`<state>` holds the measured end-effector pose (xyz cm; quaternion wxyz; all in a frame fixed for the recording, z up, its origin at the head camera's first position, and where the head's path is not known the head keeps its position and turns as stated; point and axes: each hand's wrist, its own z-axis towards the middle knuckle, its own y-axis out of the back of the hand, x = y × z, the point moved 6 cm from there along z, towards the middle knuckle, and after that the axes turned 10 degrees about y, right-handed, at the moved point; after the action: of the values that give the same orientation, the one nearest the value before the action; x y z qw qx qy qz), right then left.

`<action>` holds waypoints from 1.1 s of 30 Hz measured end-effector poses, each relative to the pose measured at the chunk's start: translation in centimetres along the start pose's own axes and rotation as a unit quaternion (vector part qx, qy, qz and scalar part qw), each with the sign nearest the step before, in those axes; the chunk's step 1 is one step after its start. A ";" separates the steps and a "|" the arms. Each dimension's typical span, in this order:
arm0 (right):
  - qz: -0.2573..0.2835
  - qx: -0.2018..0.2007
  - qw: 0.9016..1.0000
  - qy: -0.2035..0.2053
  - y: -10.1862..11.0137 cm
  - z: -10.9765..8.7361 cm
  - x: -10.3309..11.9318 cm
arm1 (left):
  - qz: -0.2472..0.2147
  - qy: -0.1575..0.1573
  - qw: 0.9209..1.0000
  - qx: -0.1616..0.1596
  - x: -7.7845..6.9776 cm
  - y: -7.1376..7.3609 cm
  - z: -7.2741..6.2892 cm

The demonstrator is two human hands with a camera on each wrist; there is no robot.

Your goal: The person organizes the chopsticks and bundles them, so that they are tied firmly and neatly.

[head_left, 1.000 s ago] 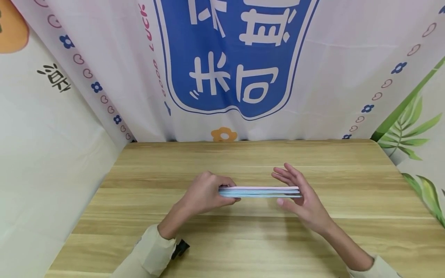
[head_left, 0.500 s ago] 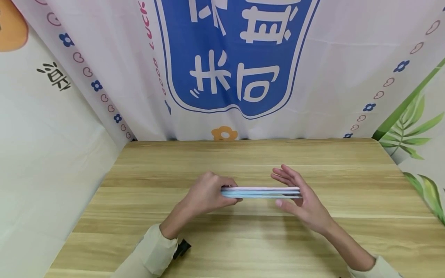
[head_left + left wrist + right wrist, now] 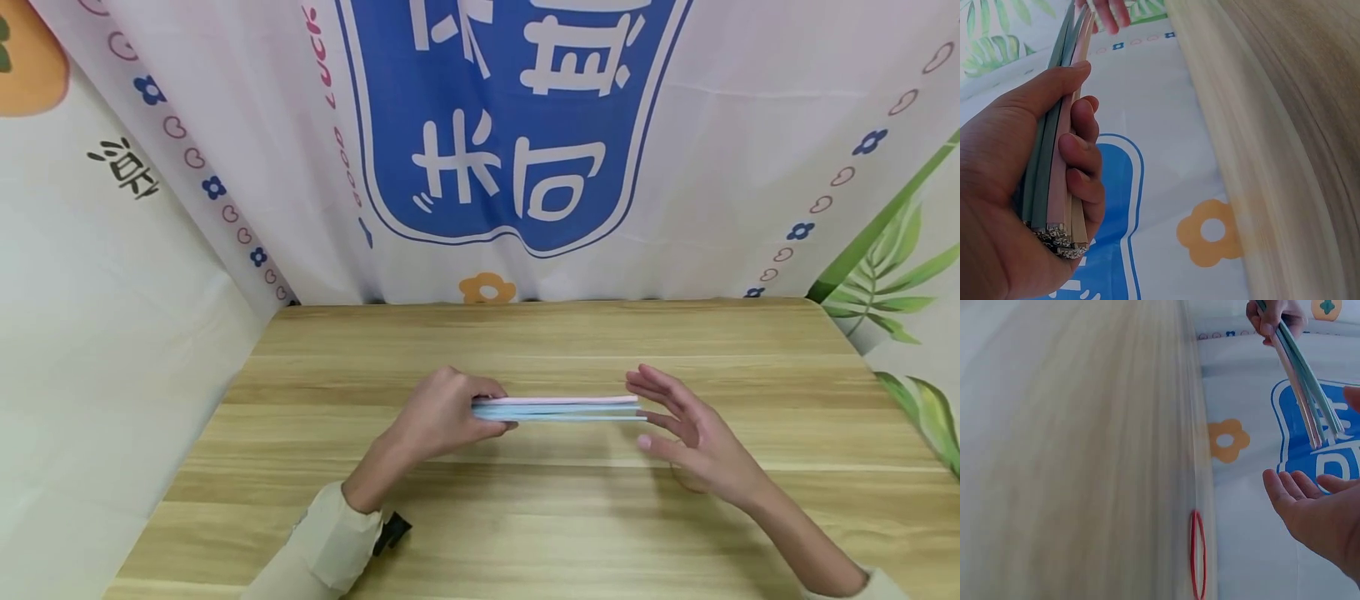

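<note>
My left hand [image 3: 447, 417] grips one end of a bundle of slim pastel sticks [image 3: 562, 410] that look like chopsticks. They are blue-green, pink and beige. In the left wrist view, the thumb and fingers of my left hand [image 3: 1054, 144] wrap around the sticks [image 3: 1059, 150], whose near ends carry a black-and-white pattern. The bundle points right above the table, and its far ends fan apart slightly. My right hand [image 3: 697, 442] is spread with nothing held, its fingertips close to those ends. From the right wrist, the sticks [image 3: 1300, 375] appear beyond the right hand's [image 3: 1322, 512] fingers.
A thin red loop like a rubber band [image 3: 1197, 553] shows against the wooden table [image 3: 1104, 456]. Printed cloth [image 3: 300, 208] hangs behind the table's back edge. Close to the left sleeve [image 3: 322, 533] is a small black object [image 3: 392, 532].
My right hand has moved right, off the far ends of the sticks, which now show in full. A thin loop has come into sight beneath it. The left hand keeps its hold almost in place.
</note>
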<state>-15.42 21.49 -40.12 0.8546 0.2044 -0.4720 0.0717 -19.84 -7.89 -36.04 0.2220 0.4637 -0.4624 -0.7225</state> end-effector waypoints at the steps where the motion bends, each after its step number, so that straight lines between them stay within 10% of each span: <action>1: -0.006 0.004 1.000 0.000 0.3 -0.2 0.0 | 0.001 0.001 1.000 0.000 0.0 0.0 0.0; 12: -0.117 0.035 0.992 -0.034 3.6 -2.8 -1.2 | 0.013 -0.016 1.000 0.009 -0.1 0.0 0.1; 22: -0.264 0.092 0.958 -0.069 4.9 -3.8 -2.8 | 0.018 -0.020 1.000 0.015 -0.1 -0.1 -0.1; 33: -0.298 0.127 0.943 -0.076 6.0 -3.5 -4.0 | 0.026 -0.018 0.999 0.015 -0.1 -0.2 -0.1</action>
<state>-16.76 28.64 -43.38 0.7650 0.4479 -0.4403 -0.1427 -19.66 -7.74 -36.19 0.2251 0.4420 -0.4890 -0.7175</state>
